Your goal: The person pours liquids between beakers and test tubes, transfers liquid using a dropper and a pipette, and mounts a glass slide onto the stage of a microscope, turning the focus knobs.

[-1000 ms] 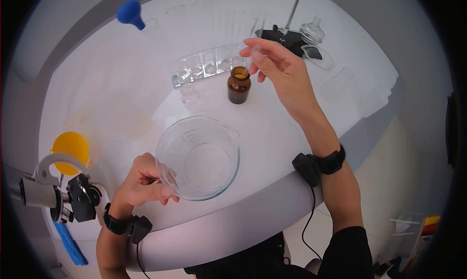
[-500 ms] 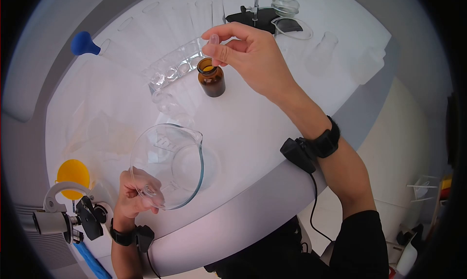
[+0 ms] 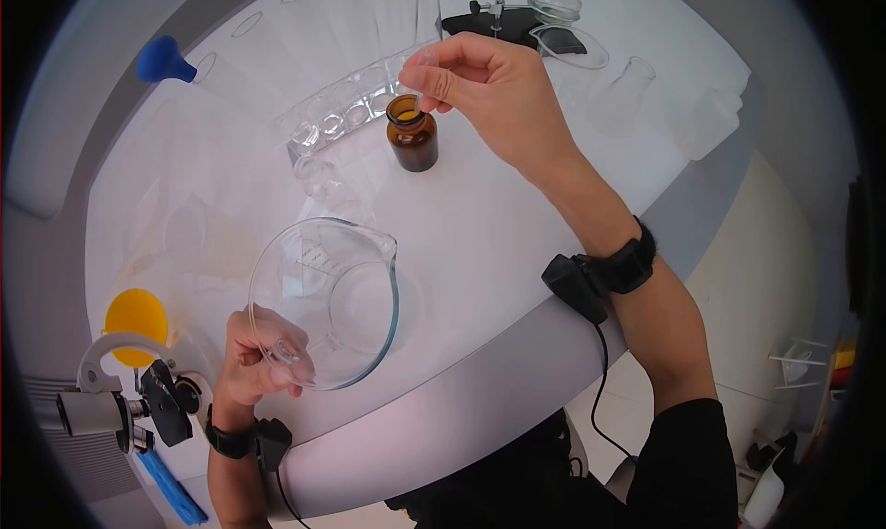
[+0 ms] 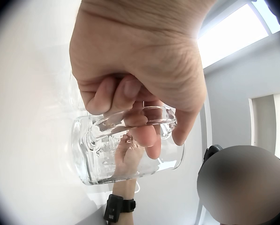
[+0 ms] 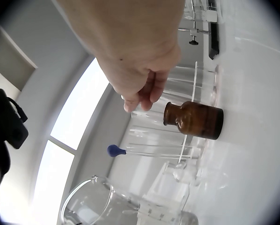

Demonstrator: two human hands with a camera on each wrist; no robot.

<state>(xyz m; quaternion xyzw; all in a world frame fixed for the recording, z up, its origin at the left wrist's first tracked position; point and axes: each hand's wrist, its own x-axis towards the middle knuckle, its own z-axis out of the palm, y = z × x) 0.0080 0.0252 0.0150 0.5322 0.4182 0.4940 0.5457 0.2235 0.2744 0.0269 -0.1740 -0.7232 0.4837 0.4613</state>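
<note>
A large clear glass beaker [image 3: 325,303], marked with a scale, is held at its handle side by my left hand [image 3: 258,358]. The left wrist view shows the left hand [image 4: 140,70] with its fingers curled through the handle of the beaker [image 4: 91,154]. Just above the mouth of an upright brown bottle [image 3: 413,146] is my right hand [image 3: 508,95], thumb and fingertips pinched on a small clear piece, mostly hidden. From the right wrist the open-necked bottle [image 5: 201,120] shows beside the right hand [image 5: 130,61]; the pinched piece cannot be made out.
Behind the bottle stands a clear rack [image 3: 323,132] with glass tubes; one carries a blue bulb [image 3: 162,60]. A stand with a black base [image 3: 480,30] and glassware are at the back right. A microscope [image 3: 101,412] and yellow round object [image 3: 137,326] are at the left.
The head view has shifted, so things sit further left than a second ago. The beaker appears tilted more than in the oldest frame; the right hand remains by the bottle mouth.
</note>
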